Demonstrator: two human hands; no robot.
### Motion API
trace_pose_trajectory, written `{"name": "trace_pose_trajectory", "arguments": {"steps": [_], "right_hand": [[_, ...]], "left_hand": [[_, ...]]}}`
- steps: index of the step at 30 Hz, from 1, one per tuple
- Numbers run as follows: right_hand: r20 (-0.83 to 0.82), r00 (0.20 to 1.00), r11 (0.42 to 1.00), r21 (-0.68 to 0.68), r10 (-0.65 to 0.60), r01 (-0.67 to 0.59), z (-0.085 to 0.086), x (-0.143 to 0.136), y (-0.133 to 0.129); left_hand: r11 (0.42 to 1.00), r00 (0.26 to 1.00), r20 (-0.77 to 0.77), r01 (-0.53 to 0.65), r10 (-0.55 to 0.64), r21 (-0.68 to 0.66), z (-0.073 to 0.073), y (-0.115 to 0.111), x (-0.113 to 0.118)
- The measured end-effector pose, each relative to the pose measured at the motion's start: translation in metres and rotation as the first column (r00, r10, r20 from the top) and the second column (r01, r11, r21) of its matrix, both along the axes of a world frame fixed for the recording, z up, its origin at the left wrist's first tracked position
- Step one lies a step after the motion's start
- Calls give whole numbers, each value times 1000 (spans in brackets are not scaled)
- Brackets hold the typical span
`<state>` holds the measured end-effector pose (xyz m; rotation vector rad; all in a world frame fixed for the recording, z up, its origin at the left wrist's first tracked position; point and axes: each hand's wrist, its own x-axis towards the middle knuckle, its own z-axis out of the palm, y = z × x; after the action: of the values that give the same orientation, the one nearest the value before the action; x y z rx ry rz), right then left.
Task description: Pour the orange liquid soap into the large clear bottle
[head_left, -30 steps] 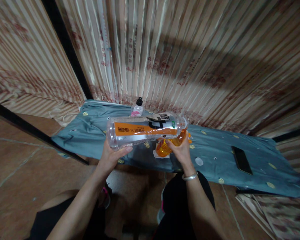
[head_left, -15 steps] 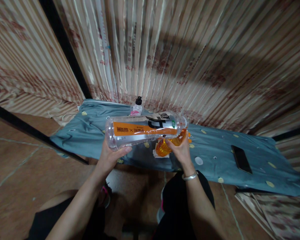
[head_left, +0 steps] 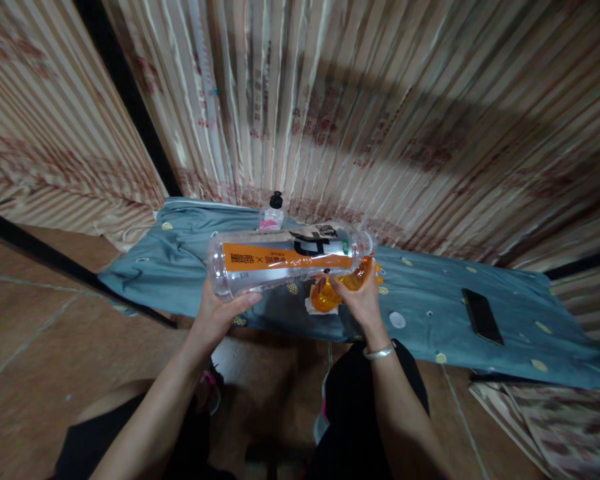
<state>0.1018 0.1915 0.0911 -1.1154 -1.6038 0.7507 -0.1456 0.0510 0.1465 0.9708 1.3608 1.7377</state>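
Observation:
My left hand (head_left: 223, 310) is wrapped round the base end of a large clear plastic bottle (head_left: 280, 257) with an orange and silver label. The bottle lies nearly level in the air, its neck toward the right. My right hand (head_left: 360, 290) grips a smaller orange bottle (head_left: 325, 295) below that neck. The neck of the clear bottle is right above the top of the orange one; whether the two mouths touch I cannot make out. Under the orange bottle lies a white tissue (head_left: 313, 309). Behind the clear bottle stands a pump bottle (head_left: 275, 210) with a black top.
A blue-green cloth with a pineapple print (head_left: 420, 320) covers the low table. On its right lies a black phone (head_left: 481, 315), and a white round disc (head_left: 397, 320) is near the front edge. Dark metal poles (head_left: 130, 100) and a striped curtain (head_left: 380, 120) stand behind.
The clear bottle's base end has shifted very slightly left. Both hands keep their hold, and the other things stay where they were.

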Motion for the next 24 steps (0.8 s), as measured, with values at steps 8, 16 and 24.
{"name": "trace_pose_trajectory", "arguments": {"steps": [8,16,24], "right_hand": [[-14,1000,1000,-23,18,-19,-1,2,1],[-12,1000,1000,-10,-5,5,1,0,0],[-4,1000,1000,-12,-12,12,3,0,-1]], "left_hand": [[1000,999,-40,-4,5,13,-1,2,-1],[1000,1000,-26,7,-6,22,-4,1,-4],[1000,1000,-23,17,-17,10,-5,1,-4]]}}
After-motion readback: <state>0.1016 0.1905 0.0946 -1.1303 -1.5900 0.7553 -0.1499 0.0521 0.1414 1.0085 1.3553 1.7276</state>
